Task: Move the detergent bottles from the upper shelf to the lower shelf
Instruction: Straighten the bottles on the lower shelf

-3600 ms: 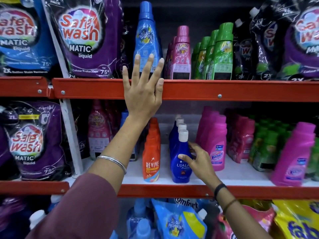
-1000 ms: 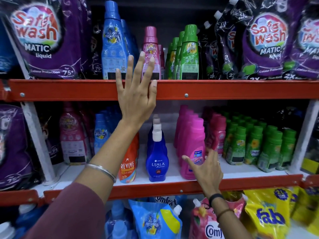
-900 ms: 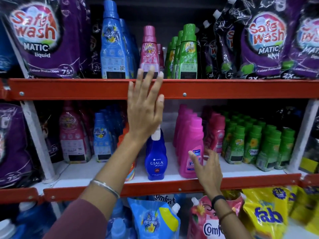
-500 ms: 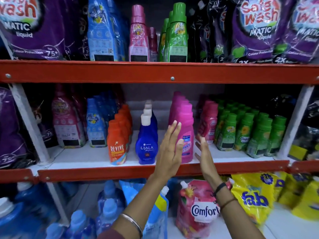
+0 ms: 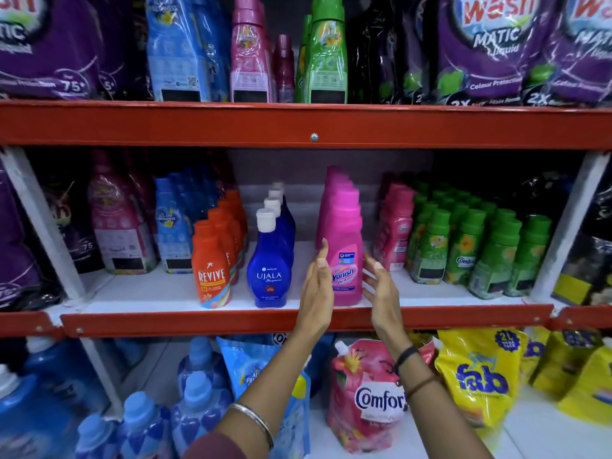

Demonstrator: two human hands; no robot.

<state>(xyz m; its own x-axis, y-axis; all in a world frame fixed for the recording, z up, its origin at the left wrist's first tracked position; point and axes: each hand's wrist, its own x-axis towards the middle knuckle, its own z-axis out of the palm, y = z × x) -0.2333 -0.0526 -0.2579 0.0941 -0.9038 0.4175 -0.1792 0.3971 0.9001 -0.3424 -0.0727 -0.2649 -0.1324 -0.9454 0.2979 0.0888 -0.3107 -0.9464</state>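
A pink Vanish bottle (image 5: 346, 246) stands at the front of a row on the middle shelf (image 5: 298, 321). My left hand (image 5: 317, 286) is beside its left side and my right hand (image 5: 381, 293) beside its right side, both with fingers apart and holding nothing. A row of blue Ujala bottles (image 5: 270, 266) stands just left of it, and orange Revive bottles (image 5: 212, 263) further left. On the top shelf (image 5: 298, 125) stand blue (image 5: 178, 51), pink (image 5: 250, 54) and green (image 5: 326, 54) bottles.
Purple Safe Wash pouches (image 5: 490, 44) fill both ends of the top shelf. Green Comfort bottles (image 5: 470, 246) and small pink bottles (image 5: 394, 233) crowd the middle shelf's right. Below are a pink Comfort pouch (image 5: 367, 399), yellow fab pouches (image 5: 480, 376) and blue bottles (image 5: 198, 392).
My left hand dropped from the top shelf's red edge down to the pink Vanish bottle. My right hand moved in on the bottle's other side. The view tilted downward.
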